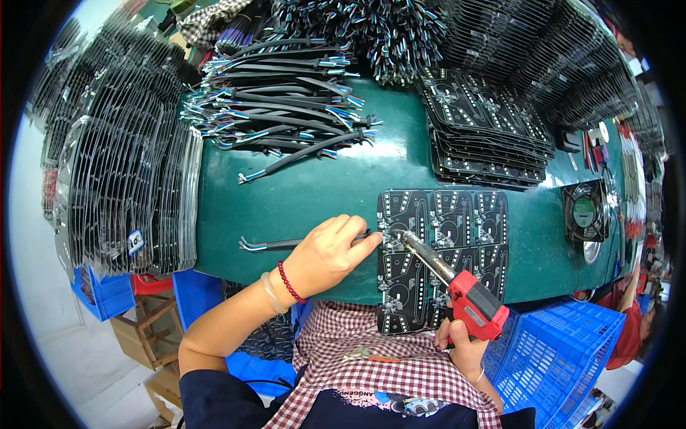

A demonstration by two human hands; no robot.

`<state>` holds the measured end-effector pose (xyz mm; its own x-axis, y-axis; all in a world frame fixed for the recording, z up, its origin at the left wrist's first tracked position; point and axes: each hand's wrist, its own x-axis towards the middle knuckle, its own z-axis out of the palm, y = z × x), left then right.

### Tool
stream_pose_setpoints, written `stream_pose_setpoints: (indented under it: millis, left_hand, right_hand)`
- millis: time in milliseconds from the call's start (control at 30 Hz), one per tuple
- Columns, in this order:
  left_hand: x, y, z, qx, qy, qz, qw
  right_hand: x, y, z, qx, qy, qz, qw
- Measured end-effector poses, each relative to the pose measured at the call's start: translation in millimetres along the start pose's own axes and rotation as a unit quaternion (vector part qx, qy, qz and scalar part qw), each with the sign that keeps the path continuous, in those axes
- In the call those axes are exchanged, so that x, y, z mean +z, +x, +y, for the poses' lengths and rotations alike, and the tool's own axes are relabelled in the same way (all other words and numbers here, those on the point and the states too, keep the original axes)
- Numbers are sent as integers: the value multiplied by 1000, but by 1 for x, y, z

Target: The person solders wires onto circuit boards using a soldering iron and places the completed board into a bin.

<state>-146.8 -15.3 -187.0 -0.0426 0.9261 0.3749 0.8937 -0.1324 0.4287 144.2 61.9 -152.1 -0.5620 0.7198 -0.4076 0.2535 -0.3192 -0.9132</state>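
Observation:
My left hand (334,250) is closed round a black sleeved cable (275,245), whose coloured wire ends fan out to the left. The cable's other end reaches the left edge of a black circuit board panel (457,236), which lies on the green table. In my right hand (461,342) is a red and black soldering gun (475,306), gripped by its handle. Its metal tip (409,239) points at the panel's upper left board, close to my left fingertips. Whether the tip touches the wires is too small to tell.
Loose cables (286,107) lie in a heap at the back left. Stacked board panels (486,136) stand at the back right, with a small fan (586,211) nearby. Racked panels (128,179) line the left side. Blue crates (564,357) sit below the table (321,193).

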Motion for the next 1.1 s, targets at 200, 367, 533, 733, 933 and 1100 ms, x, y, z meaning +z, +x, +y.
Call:
stream_pose_setpoints:
  millis: [200, 367, 533, 733, 933, 1100]
  left_hand:
    - [0, 0, -1, 0, -5, 8, 1000]
    - [0, 0, -1, 2, -6, 9, 1000]
    - [0, 0, -3, 7, -15, 8, 1000]
    - [0, 0, -3, 3, -21, 6, 1000]
    - [1, 0, -3, 0, -31, 14, 999]
    - [1, 1, -4, -5, -35, 14, 999]
  right_hand:
    - [-1, -3, 3, 18, -13, -12, 1000]
    - [-1, -3, 4, 21, -17, -13, 1000]
    - [-3, -1, 1, 33, -8, -36, 999]
    - [0, -4, -4, 29, -8, -20, 999]
    - [-1, -4, -2, 35, -9, -27, 999]
    - [-6, -7, 10, 26, -51, -22, 998]
